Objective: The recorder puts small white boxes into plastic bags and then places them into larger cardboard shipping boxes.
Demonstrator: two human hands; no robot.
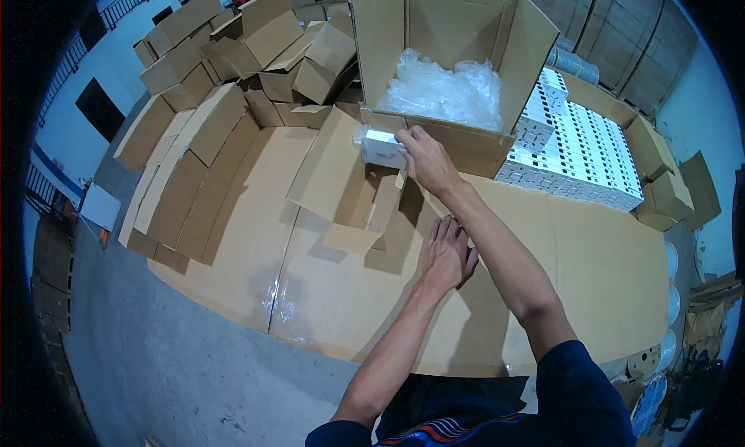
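My right hand (427,161) grips a small white box (383,148) and holds it just over a low open carton (341,185) in the middle of the cardboard work surface. My left hand (446,254) rests flat on the cardboard (590,253), fingers together, holding nothing. Just beyond my right hand stands a big open carton (450,55) with crumpled clear plastic film (446,90) inside.
A wide carton packed with rows of small white boxes (582,148) sits at the right. Several folded brown cartons (225,51) are piled at the back left. A grey concrete floor (171,354) lies to the left. A person in red stands far off at the top.
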